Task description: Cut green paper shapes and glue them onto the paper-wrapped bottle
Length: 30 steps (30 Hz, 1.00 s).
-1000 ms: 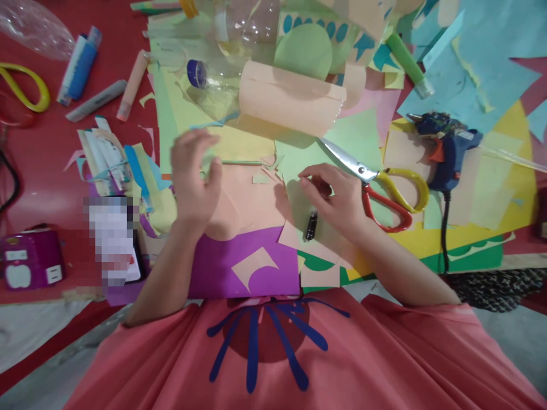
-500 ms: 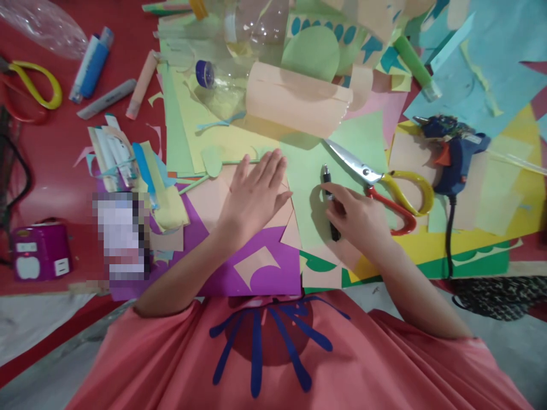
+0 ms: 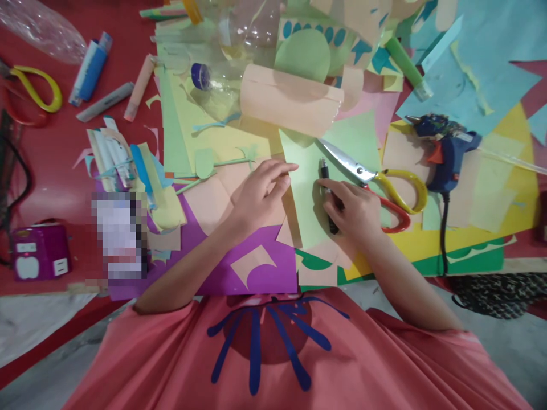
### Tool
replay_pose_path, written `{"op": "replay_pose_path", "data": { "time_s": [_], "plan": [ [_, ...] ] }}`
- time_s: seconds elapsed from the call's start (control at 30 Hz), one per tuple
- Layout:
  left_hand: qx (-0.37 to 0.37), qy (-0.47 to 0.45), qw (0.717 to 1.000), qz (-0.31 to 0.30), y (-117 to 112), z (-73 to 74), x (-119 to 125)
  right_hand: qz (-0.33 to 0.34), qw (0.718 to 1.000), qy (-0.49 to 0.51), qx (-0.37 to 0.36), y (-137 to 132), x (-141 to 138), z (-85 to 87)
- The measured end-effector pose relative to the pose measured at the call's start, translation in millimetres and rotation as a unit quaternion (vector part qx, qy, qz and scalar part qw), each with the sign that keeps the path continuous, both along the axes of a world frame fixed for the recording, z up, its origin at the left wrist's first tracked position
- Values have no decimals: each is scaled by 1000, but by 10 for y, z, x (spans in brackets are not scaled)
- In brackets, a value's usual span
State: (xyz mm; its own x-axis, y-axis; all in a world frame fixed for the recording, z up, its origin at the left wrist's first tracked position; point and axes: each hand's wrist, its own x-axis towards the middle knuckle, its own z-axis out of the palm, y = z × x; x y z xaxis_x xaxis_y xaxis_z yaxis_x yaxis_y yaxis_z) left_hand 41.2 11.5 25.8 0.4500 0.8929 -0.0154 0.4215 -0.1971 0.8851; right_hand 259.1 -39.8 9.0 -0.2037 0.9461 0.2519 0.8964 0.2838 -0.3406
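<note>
My left hand (image 3: 261, 193) is over a light peach sheet (image 3: 209, 199), turned partly on its side with its fingers stretched out and nothing in it. Across from it, my right hand (image 3: 354, 208) has its index finger and thumb closed round a black pen (image 3: 333, 225), which lies along a pale green sheet (image 3: 305, 210). Scissors (image 3: 359, 171) with one yellow and one red handle rest just beyond the right hand, their blades apart from the pen. Beyond the left hand is a thin green paper strip (image 3: 231, 162).
A clear bottle with a blue cap (image 3: 200, 76), wrapped in peach paper (image 3: 290, 99), lies at the back. A blue glue gun (image 3: 450, 154) sits at right with its cord. Markers (image 3: 113, 154), a phone (image 3: 119, 236) and a purple box (image 3: 41, 250) are at left.
My left hand has turned from lying flat with fingers spread to a sideways pose, lifting its fingers. My right hand stays at the pen. The view has shifted slightly.
</note>
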Motion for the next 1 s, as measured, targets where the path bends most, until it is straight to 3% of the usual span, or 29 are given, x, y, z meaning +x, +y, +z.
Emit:
{"op": "replay_pose_path", "data": {
  "time_s": [0.3, 0.5, 0.8, 1.0],
  "plan": [
    [-27, 36, 999, 17, -102, -10, 172, -16, 998, -53, -40, -26, -15, 99],
    [-28, -27, 999, 15, -70, -45, 147, -19, 997, -31, -70, -76, -9, 48],
    [-98, -82, 989, 72, -299, 114, -494, -37, 998, -45, -21, 10, 120, 116],
    [-190, -116, 971, 83, -521, 153, -868, 29, 998, -46, -21, -20, 81, 150]
  ]
}}
